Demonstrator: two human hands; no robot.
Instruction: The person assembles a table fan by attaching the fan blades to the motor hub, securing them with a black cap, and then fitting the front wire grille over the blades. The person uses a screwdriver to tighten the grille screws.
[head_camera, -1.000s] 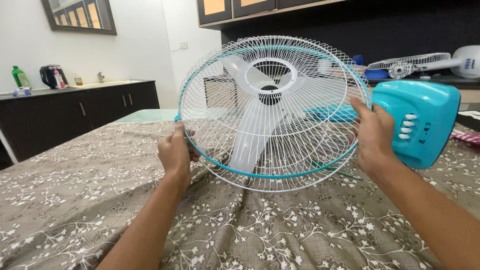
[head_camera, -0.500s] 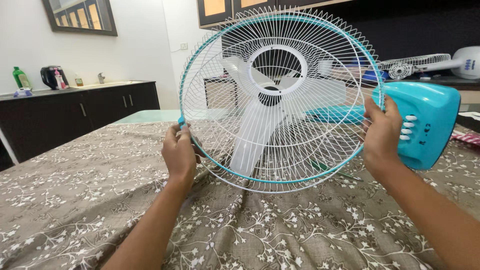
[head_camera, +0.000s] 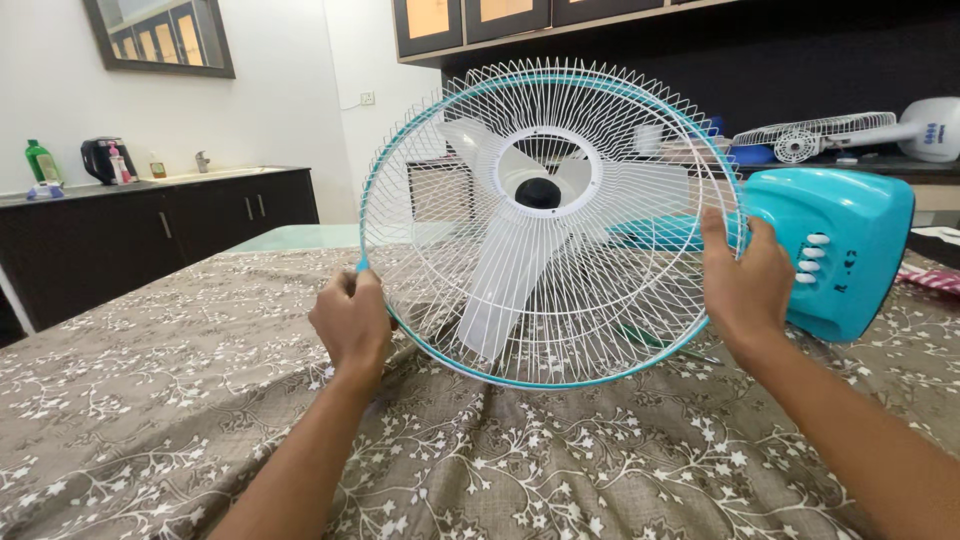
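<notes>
I hold a round white wire fan grille (head_camera: 640, 120) with a teal rim upright in front of me, over a fan lying on the table. My left hand (head_camera: 350, 322) grips the rim at its lower left. My right hand (head_camera: 742, 280) grips the rim on its right side. Through the wires I see the translucent white fan blades (head_camera: 520, 265) and the dark hub (head_camera: 538, 192). The fan's teal base (head_camera: 845, 250), with white push buttons, lies on its side just right of my right hand.
The table wears a brown cloth (head_camera: 180, 400) with a white flower pattern. A dark counter (head_camera: 150, 215) with bottles and a kettle runs along the left wall. Another white fan (head_camera: 850, 130) lies on the dark shelf at the back right.
The grille first rose and tipped up towards me, then came back down against the fan; both hands kept their grip on the rim and shifted slightly.
</notes>
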